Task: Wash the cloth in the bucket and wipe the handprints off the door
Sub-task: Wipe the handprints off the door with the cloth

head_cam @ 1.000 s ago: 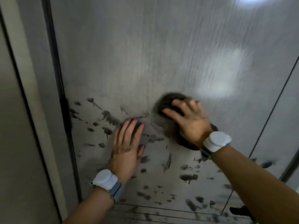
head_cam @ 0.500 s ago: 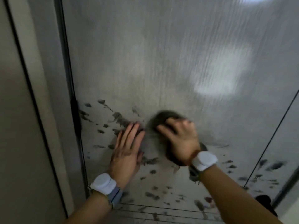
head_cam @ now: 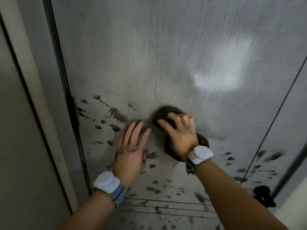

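A grey metal door [head_cam: 166, 55] fills the view, its lower half spotted with dark handprint smudges [head_cam: 116, 115]. My right hand [head_cam: 180, 135] presses a dark cloth [head_cam: 167, 111] flat against the door near the middle, fingers spread over it; part of the cloth shows below the wrist. My left hand [head_cam: 131, 151] lies flat on the door just left of the cloth, fingers apart and pointing up, holding nothing. Both wrists wear white bands. The bucket is out of view.
The door frame [head_cam: 25, 97] and a dark gap with a hinge [head_cam: 73, 112] run down the left side. A vertical seam [head_cam: 274, 117] crosses the right. A black object [head_cam: 264, 195] sits low at the right edge. More smudges [head_cam: 269, 156] cover the lower right.
My right hand slid the cloth down and left, then slightly up again, across the smudged area. My left hand stayed flat on the door. The camera shifted a little.
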Motion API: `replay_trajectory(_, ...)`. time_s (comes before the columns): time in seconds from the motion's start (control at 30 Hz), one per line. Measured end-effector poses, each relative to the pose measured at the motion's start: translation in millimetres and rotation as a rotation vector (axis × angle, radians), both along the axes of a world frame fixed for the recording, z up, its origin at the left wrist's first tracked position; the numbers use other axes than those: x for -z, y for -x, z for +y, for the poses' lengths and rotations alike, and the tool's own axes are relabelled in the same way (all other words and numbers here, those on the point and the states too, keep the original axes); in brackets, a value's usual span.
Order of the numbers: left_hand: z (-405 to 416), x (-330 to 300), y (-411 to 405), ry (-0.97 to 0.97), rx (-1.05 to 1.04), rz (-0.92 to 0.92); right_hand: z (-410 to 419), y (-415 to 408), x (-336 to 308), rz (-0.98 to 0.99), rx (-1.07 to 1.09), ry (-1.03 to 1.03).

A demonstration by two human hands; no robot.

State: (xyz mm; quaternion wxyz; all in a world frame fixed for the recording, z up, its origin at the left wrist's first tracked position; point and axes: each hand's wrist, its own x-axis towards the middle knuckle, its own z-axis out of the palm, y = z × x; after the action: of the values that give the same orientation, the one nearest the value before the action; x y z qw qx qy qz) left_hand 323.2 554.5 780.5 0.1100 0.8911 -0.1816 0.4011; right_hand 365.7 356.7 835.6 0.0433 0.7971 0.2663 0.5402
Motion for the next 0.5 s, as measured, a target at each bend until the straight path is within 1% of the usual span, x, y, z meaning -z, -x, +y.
replay_trajectory(0.1,-33.0,-2.1,2.1,-0.028,0.045,-0.007,-87.8,7.3,14.9,0.031,0.083,-0.296)
replay_trajectory(0.13,-43.3,-3.8,1.7,-0.037,0.049,-0.003,-117.1,10.4,14.8,0.037,0.114,-0.427)
replay_trajectory(0.2,-61.8,-6.1,-1.9,-0.049,0.024,0.008,-158.3,13.8,4.7,-0.036,0.167,-0.772)
replay_trajectory(0.27,-71.9,-5.5,-4.7,-0.05,-0.035,0.025,-155.1,8.8,-9.7,-0.125,0.193,-1.122)
replay_trajectory(0.3,-75.3,-3.4,-6.3,-0.053,-0.065,0.026,-140.0,5.8,-14.8,-0.146,0.206,-1.224)
replay_trajectory(0.33,-81.5,-0.8,-7.9,-0.068,-0.091,0.031,-125.5,4.7,-12.5,-0.143,0.21,-1.246)
replay_trajectory(0.37,-82.4,1.4,-9.3,-0.087,-0.109,0.033,-107.0,5.6,-5.2,-0.097,0.187,-1.159)
replay_trajectory(0.4,-80.8,2.9,-9.3,-0.108,-0.124,0.033,-90.0,7.9,6.7,-0.043,0.153,-0.979)
replay_trajectory(0.43,-79.2,3.4,-10.2,-0.129,-0.137,0.028,-78.4,12.0,19.4,0.006,0.109,-0.752)
replay_trajectory(0.5,-80.4,3.4,-11.8,-0.154,-0.167,0.02,-91.2,14.6,36.7,0.049,0.011,-0.312)
